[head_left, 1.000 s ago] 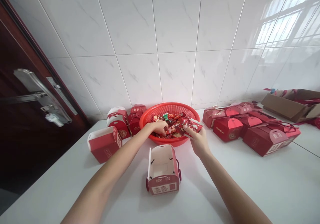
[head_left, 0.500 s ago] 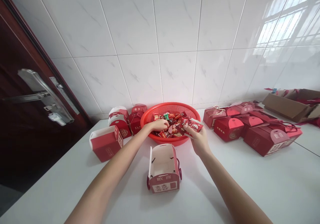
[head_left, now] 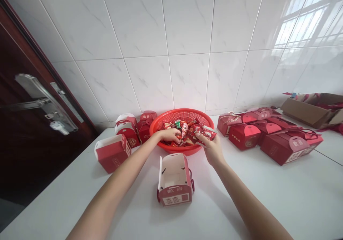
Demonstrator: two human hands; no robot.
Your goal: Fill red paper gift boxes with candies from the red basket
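Note:
A red mesh plastic basket [head_left: 160,117] against the wall holds many small wrapped candies [head_left: 179,124]. Over its near left side, my left hand [head_left: 170,135] has its fingers closed round a red-and-white wrapped candy [head_left: 184,129], partly hidden. At the basket's right rim, my right hand [head_left: 211,146] grips red candy packets [head_left: 208,133] between thumb and fingers. In front of the basket, between my forearms, stands an open red gift box [head_left: 177,196] with a white inside and dark red cord handles on its sides.
Left of the basket are more red boxes, one lying open [head_left: 114,157] and others standing by the wall [head_left: 128,134]. To the right sit several closed red boxes [head_left: 245,137] and an open brown carton [head_left: 307,112]. A dark door with a metal handle [head_left: 44,104] is at far left.
My left hand has lifted slightly among the candies, and a red-and-white candy now shows at its fingers. My right hand stays at the rim with its packets.

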